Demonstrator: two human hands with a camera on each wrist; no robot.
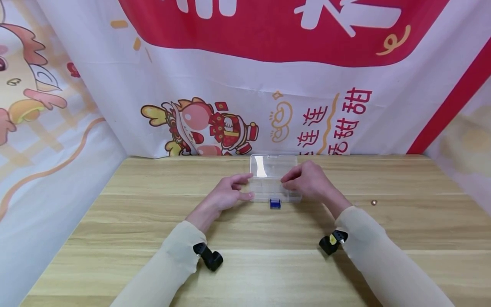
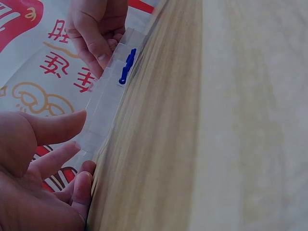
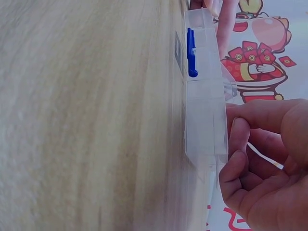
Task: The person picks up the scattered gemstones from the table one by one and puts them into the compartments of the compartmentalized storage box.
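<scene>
A clear plastic compartment box (image 1: 264,187) stands on the table with its transparent lid (image 1: 280,164) swung back toward the curtain. On its front wall sits a blue clasp (image 1: 275,204), also visible in the left wrist view. My left hand (image 1: 226,194) is at the box's left end, its thumb and forefinger stretched out and touching the side. Over the right-hand part of the box, my right hand (image 1: 308,181) has its thumb and fingers curled together at the rim. What, if anything, lies between those fingertips is hidden in every view.
A small shiny copper-coloured piece (image 1: 374,202) lies on the wooden table (image 1: 268,273), right of the box. Behind the box hangs a printed curtain (image 1: 230,76), close to the table's back edge. Black wrist cameras (image 1: 211,258) sit at both sleeves.
</scene>
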